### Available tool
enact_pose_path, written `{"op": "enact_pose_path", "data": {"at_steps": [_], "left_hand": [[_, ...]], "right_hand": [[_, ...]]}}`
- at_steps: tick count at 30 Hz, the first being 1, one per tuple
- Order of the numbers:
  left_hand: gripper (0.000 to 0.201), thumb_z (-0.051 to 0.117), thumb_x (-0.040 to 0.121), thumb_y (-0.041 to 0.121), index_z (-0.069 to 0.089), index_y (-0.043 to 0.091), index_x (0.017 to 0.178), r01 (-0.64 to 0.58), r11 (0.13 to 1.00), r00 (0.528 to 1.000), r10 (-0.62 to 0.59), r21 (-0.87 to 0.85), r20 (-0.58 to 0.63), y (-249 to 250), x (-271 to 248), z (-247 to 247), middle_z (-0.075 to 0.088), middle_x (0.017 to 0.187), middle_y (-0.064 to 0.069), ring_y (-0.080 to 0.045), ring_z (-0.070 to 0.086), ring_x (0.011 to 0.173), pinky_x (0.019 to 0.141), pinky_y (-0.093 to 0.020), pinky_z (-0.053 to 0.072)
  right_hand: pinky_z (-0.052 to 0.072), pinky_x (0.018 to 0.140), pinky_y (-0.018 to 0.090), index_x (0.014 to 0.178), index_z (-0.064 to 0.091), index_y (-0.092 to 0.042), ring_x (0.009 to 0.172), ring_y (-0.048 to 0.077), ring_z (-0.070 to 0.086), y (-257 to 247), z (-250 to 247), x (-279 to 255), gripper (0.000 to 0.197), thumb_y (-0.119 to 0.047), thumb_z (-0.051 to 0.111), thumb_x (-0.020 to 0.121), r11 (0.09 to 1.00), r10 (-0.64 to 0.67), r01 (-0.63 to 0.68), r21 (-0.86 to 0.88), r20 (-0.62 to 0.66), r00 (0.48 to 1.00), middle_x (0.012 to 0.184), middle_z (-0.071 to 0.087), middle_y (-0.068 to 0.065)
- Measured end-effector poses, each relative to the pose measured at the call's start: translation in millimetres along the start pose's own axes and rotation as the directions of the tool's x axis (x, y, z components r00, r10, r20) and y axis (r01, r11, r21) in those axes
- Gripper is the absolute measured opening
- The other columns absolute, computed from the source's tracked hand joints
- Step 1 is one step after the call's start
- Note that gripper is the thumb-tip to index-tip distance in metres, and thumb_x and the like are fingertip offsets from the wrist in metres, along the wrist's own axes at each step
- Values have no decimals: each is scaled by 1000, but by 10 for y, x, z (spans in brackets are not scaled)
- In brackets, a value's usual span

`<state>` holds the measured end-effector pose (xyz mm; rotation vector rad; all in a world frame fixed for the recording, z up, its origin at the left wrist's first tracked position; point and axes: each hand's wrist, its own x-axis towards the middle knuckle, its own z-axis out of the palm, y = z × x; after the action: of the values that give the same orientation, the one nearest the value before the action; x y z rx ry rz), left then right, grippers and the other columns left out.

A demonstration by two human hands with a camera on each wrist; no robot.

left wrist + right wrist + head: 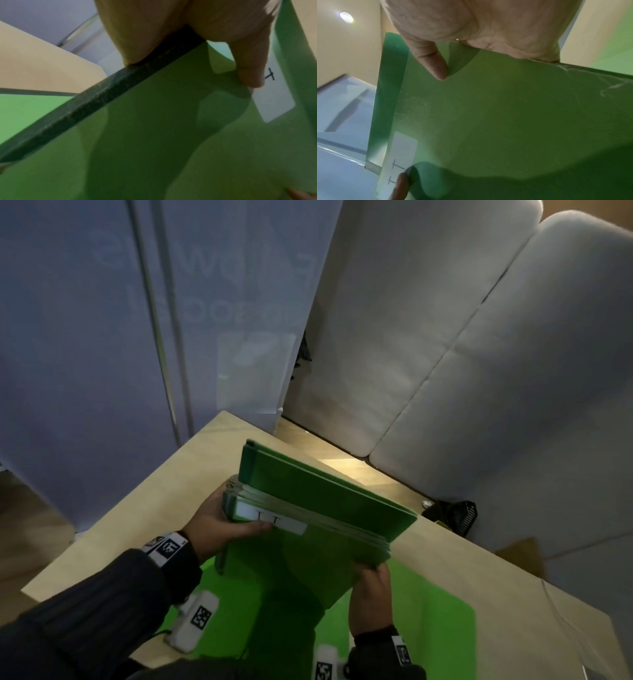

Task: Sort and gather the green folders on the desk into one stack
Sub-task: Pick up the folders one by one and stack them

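Note:
I hold a stack of several green folders (318, 508) tilted up above the desk. My left hand (219, 522) grips its left end, thumb lying across the nearest cover beside a white label (274, 520) marked "T T". My right hand (371, 580) grips the stack's right lower edge, thumb on the front cover. In the left wrist view the thumb (248, 65) presses the green cover next to the label (274, 97). The right wrist view shows my thumb (433, 60) on the folder face (505, 115) and the label (400, 155) at the far end.
A bright green sheet (428, 621) lies flat on the light wooden desk (120, 525) under the stack. A white sofa (479, 354) stands beyond the desk's far edge, a purple-grey banner (102, 337) to the left, a black object (452, 515) on the floor.

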<state>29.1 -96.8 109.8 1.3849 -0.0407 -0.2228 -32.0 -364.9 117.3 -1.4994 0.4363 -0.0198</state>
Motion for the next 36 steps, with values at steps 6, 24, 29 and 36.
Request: {"op": "enact_pose_path", "data": {"at_steps": [6,24,29,36], "left_hand": [[71,97,31,47,77,31,98,247,965,969,-248,85,1,-543,-89,-78,79,99,10,-9,73,96,93,-42,57],[55,94,42,41,74,6,79,221,956,843,-86,195,-531,-3,-548,-1119,77,68,-6,-28,75,70,63,-36,63],[61,93,53,41,74,2,96,367,925,651,-176,103,-738,-130,-1065,-1718,76,83,-22,-36,74,74,77,-53,60],[60,88,52,44,73,1,91,393,918,483,-261,-59,-836,-317,-1707,-2114,77,76,-18,-36,75,72,76,-57,60]], "right_hand": [[49,97,44,138,48,-27,116,19,58,460,77,45,58,8,44,93,985,156,-154,-75,30,987,128,63,-3],[59,87,48,108,53,-29,100,24,69,558,595,363,35,-37,76,83,924,203,-105,-367,242,949,115,67,3],[55,94,40,119,48,-15,103,26,64,1141,644,347,46,-22,77,83,723,460,-315,-615,89,883,117,61,7],[50,103,47,138,37,-16,124,36,54,1231,1030,500,82,-27,86,72,654,366,-262,-710,-6,931,143,46,17]]}}
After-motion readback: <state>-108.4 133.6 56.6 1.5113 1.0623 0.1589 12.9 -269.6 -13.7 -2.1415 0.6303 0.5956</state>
